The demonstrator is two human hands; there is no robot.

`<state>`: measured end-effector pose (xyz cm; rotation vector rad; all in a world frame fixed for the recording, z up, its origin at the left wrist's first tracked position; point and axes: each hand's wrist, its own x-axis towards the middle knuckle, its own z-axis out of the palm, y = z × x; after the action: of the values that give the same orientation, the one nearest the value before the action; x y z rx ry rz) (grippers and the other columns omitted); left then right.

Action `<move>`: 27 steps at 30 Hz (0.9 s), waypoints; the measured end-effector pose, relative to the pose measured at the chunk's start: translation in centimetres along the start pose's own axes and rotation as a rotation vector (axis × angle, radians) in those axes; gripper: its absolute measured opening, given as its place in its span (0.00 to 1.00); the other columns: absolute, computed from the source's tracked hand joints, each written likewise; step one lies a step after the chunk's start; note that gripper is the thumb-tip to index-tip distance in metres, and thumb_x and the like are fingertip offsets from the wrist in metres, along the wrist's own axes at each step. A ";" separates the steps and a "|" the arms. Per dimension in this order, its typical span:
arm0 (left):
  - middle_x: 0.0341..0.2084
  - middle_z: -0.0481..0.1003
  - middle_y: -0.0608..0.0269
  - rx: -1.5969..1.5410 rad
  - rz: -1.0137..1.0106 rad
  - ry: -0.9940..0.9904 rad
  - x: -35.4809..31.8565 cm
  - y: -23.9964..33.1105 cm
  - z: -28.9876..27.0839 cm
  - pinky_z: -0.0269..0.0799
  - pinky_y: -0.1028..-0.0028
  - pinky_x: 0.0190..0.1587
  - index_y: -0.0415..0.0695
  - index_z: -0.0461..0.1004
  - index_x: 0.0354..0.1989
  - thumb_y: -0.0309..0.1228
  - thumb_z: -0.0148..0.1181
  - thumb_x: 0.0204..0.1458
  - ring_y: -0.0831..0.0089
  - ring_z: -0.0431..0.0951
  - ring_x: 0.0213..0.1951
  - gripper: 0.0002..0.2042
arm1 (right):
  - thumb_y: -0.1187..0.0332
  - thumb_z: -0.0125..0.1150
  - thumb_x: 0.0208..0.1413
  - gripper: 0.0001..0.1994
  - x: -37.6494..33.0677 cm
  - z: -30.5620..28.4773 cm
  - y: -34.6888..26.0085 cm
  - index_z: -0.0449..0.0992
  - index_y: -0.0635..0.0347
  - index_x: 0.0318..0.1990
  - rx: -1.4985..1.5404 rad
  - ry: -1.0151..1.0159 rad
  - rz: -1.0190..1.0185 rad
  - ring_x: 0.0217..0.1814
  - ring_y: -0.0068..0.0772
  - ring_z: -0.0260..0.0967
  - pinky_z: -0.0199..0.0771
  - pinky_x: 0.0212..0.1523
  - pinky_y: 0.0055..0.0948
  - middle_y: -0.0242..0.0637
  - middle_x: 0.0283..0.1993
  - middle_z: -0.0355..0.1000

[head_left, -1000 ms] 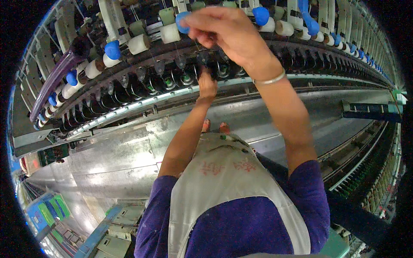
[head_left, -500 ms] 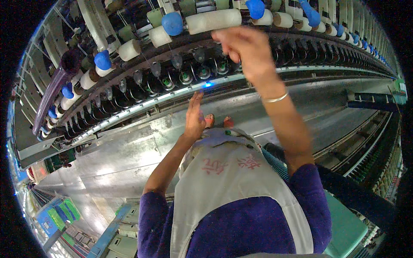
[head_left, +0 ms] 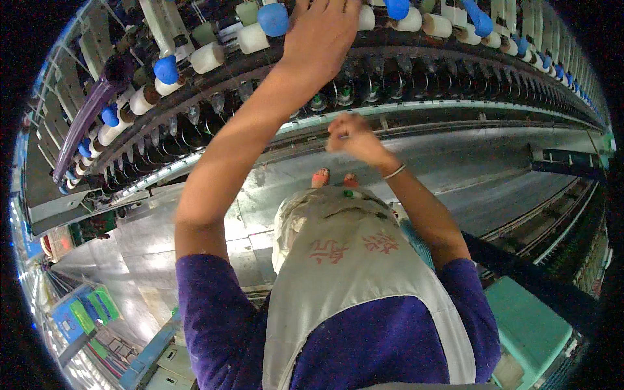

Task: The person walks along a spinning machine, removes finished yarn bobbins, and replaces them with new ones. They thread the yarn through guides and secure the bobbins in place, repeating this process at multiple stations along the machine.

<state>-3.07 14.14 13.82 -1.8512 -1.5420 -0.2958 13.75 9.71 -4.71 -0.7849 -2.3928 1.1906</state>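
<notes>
My left hand (head_left: 322,39) reaches up to the top edge, over the row of white rollers (head_left: 253,39) on a spinning frame. Its fingers are stretched and a little apart; their tips run out of the picture, so what they touch is hidden. A blue ball-shaped piece (head_left: 273,20) sits just left of it. My right hand (head_left: 354,138) is lower, in front of the pale rail (head_left: 448,104), slightly blurred. Its fingers are curled together, and anything in them is too small to make out. Dark spindles with thin rings (head_left: 345,95) stand in a row behind it.
A purple tube (head_left: 91,127) slants down at the left of the frame. Several more blue pieces (head_left: 166,69) sit along the rollers. A green stool-like box (head_left: 528,325) is at lower right. A grey metal-looking floor (head_left: 468,166) runs along the machine.
My left hand has risen from near the rail up to the rollers. My right hand has come down from the rollers to below the rail, its fingers now curled. The view has shifted slightly.
</notes>
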 end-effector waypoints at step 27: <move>0.36 0.74 0.51 -0.916 -0.594 0.136 -11.4 9.9 1.0 0.71 0.62 0.44 0.40 0.70 0.41 0.17 0.54 0.52 0.52 0.75 0.38 0.09 | 0.64 0.62 0.55 0.16 -7.4 -1.2 -3.1 0.75 0.62 0.49 0.161 0.457 0.163 0.52 0.35 0.71 0.69 0.54 0.34 0.41 0.48 0.74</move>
<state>2.82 5.55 2.89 -1.8487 -2.0090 -1.5816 19.14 4.31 -2.00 -1.0810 -1.8697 1.1024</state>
